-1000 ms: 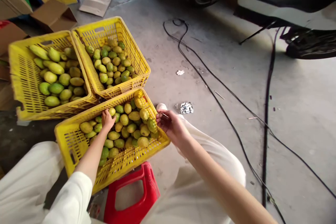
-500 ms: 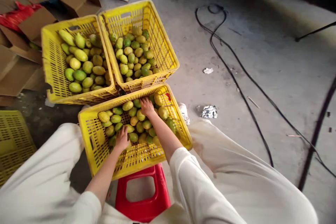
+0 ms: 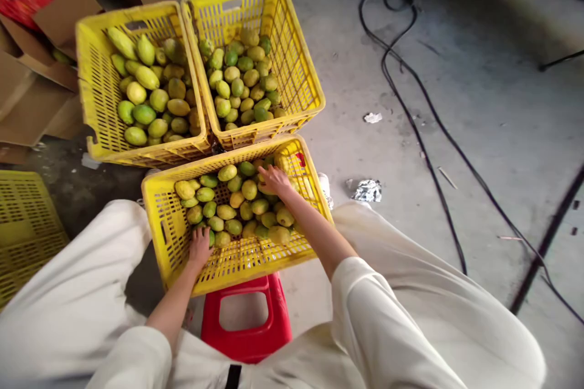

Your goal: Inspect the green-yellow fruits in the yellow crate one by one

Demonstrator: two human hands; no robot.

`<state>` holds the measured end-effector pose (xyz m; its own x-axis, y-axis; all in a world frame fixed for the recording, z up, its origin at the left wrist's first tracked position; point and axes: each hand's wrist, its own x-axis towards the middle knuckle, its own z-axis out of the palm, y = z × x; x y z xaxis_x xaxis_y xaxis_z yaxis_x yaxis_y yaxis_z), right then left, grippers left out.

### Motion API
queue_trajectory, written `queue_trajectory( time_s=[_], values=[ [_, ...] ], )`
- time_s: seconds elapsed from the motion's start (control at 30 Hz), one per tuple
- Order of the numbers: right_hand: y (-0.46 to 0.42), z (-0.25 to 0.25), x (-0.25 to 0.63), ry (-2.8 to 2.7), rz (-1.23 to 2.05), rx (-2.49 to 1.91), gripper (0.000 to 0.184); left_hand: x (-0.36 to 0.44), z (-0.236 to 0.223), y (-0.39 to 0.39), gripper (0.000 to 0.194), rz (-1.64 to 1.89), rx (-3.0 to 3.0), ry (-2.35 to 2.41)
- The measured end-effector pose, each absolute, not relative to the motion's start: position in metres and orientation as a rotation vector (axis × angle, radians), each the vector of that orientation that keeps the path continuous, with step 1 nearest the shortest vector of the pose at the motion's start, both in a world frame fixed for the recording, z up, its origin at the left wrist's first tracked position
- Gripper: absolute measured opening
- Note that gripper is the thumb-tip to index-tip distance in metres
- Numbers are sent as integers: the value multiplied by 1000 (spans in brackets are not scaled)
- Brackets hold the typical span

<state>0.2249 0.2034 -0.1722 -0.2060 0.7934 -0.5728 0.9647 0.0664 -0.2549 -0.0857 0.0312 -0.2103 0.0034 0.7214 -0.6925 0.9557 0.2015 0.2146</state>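
Note:
A yellow plastic crate (image 3: 246,270) with yellow-green oval fruit (image 3: 225,211) tilts between my knees, over a red plastic stool (image 3: 246,346). Inside its left near part, my left hand (image 3: 199,248) rests with fingers apart against the fruit at the edge of the heap. My right hand (image 3: 275,182) lies over the fruit toward the far right end, its fingers spread and touching the tops. Neither hand has a fruit lifted. The undersides of both hands are hidden from view.
Beyond stand two more yellow crates, a left crate (image 3: 86,91) and a right crate (image 3: 298,42), both with similar fruit. Cardboard boxes (image 3: 31,97) lie at left, above another yellow crate (image 3: 27,206). A black cable (image 3: 426,94) and crumpled foil (image 3: 367,190) are on the floor at right.
My left hand has moved left and slightly nearer to me, away from the middle of the heap. My right hand has shifted right over the fruit. The whole view has shifted slightly.

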Motion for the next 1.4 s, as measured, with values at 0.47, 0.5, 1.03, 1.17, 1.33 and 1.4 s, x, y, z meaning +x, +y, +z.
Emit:
queue_trajectory(
  time_s=[0.47,0.5,1.03,1.17,1.33,1.4],
  values=[
    [195,-90,239,1832,-1580,2178,33,-69,-122,142,40,185,639,1499],
    [192,-82,237,1789,-1678,2213,25,-66,-107,154,41,215,617,1459],
    [131,61,203,275,-3556,1590,25,-14,37,148,41,778,456,1038],
    [129,57,197,-10,-3644,1711,24,-7,34,147,38,854,367,1081],
    [135,54,196,-254,-3650,1615,25,-7,30,143,35,899,427,1211],
    [136,54,198,-288,-3675,1571,24,-6,29,143,37,866,439,1228]
  ],
)
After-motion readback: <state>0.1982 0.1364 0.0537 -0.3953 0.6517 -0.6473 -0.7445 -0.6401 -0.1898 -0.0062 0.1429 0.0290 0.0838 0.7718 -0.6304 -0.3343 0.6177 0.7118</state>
